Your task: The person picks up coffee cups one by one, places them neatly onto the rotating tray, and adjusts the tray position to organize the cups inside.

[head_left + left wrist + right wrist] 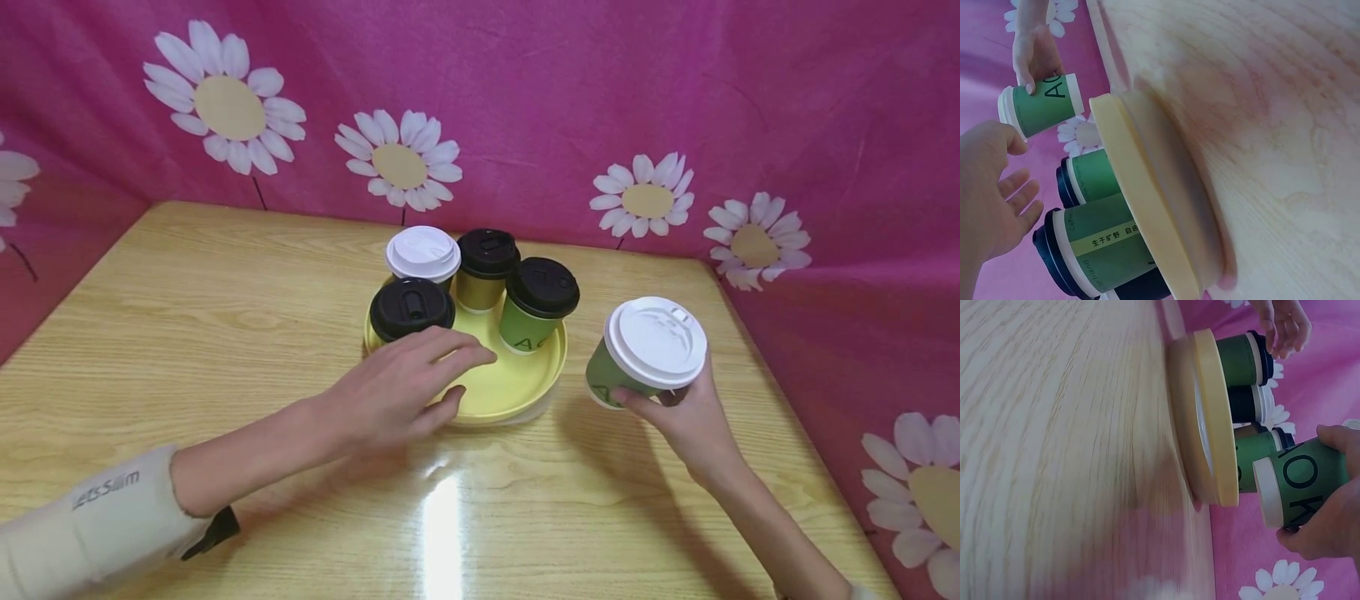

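Note:
My right hand [701, 429] grips a green paper cup with a white lid [656, 342], held up in the air right of a round yellow tray [517, 396]. In the right wrist view, dark letters show on the green cup wall [1310, 475], with fingers and thumb round it. My left hand [397, 387] hovers over the tray's near left side, fingers loosely spread and holding nothing. Closest to it stands a green cup with a black lid [411, 310], partly hidden behind the hand. On the tray's right side is another black-lidded green cup [534, 321].
At the back of the tray stand a white-lidded dark cup [423, 254] and a brown cup with a black lid [483, 287]. The tray sits raised on a base [1179, 181] on the wooden table [210, 317]. Pink flowered cloth [525, 100] encloses the table's back and sides.

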`<state>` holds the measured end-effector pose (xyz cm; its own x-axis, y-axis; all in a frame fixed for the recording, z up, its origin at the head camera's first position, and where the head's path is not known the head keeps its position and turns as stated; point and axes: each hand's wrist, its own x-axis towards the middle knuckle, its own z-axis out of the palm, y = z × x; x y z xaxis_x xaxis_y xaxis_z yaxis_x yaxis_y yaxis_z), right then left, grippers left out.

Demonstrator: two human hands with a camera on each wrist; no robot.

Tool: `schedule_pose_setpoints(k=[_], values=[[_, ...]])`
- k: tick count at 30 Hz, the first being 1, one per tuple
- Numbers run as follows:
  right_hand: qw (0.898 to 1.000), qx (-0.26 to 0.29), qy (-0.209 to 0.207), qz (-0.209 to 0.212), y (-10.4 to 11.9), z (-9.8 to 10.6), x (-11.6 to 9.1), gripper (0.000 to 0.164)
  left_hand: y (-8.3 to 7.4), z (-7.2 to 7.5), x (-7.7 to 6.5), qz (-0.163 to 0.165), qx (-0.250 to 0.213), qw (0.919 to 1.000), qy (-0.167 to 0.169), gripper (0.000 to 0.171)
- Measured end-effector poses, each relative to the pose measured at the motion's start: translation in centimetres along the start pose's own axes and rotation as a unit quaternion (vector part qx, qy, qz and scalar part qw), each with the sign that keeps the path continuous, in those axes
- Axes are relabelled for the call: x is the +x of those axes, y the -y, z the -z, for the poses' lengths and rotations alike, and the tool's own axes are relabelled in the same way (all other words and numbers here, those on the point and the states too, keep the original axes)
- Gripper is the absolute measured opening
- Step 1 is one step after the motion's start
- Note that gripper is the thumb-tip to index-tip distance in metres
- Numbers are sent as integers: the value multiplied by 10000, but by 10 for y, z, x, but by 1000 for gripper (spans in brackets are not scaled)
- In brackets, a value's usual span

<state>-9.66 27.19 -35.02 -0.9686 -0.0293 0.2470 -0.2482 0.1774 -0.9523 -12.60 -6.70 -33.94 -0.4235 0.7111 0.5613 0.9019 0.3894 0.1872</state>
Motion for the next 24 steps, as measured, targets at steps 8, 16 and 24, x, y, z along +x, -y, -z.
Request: schedule_pose_setpoints(k=[8, 16, 24], values=[[9999, 97, 81, 41, 2, -11, 2, 97, 2, 3, 4, -88, 40, 9998, -154, 41], [9995, 73, 298, 59, 6, -19, 6, 98, 3, 4, 6, -111, 52, 9996, -255, 41], [9988, 17, 444, 187, 9, -27, 10, 99, 5, 5, 9, -139, 77, 9995, -281, 41]])
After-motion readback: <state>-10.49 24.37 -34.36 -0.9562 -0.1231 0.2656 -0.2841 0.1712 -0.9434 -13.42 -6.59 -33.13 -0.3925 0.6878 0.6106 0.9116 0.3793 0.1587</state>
